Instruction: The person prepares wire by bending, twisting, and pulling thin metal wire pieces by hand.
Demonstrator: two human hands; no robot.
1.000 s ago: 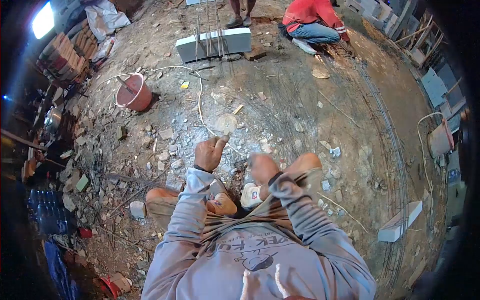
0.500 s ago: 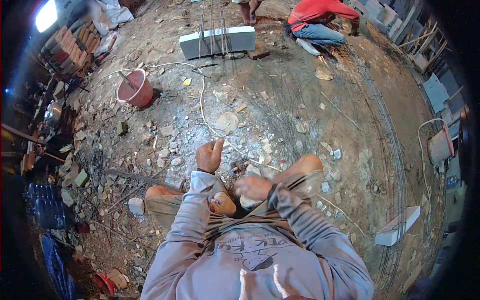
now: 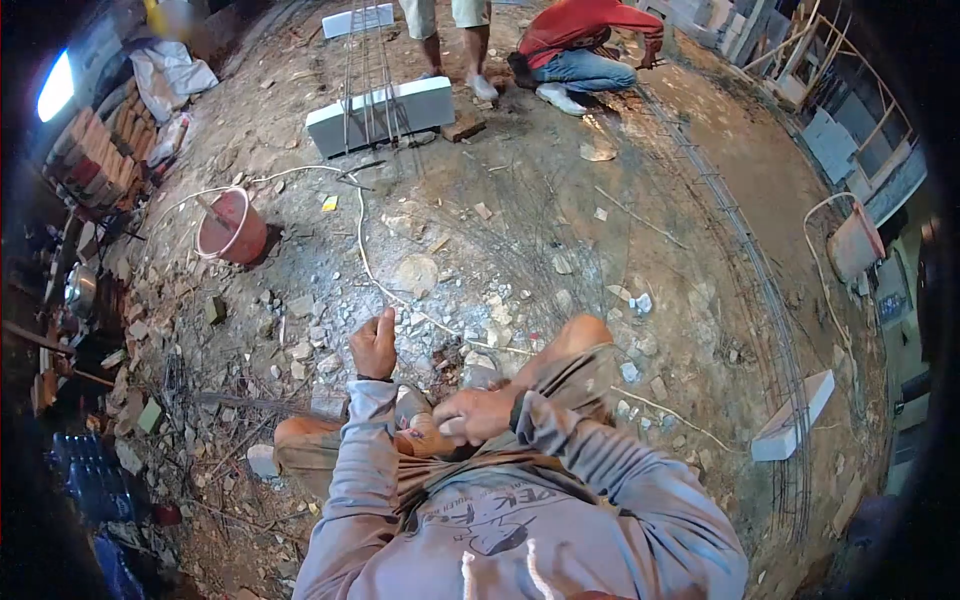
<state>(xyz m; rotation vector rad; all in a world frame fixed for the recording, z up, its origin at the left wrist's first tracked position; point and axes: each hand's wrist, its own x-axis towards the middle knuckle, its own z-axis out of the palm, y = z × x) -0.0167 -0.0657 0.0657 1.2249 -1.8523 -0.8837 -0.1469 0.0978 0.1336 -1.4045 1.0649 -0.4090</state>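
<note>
My left hand [image 3: 374, 346] is raised over the rubble in front of my crossed legs, its fingers curled in and the thumb pointing up; whatever it may hold is too small to make out. Lower and to the right, my right hand [image 3: 474, 415] is closed just above my shoe [image 3: 423, 437], with its contents hidden. A pale cable [image 3: 362, 250] runs over the ground beyond my left hand. A round flat stone [image 3: 416, 274] lies among pale chips past my hands.
A pink bucket [image 3: 232, 228] stands at the left. White blocks [image 3: 380, 118] lie ahead beside upright rods. One person stands behind them; another in a red top [image 3: 585, 40] crouches. A long rebar frame [image 3: 740, 235] runs down the right, near a white block [image 3: 793, 418].
My right hand has moved left and down towards my shoe. The view has shifted, and the standing person's legs show more fully. The crouching person's arm has moved.
</note>
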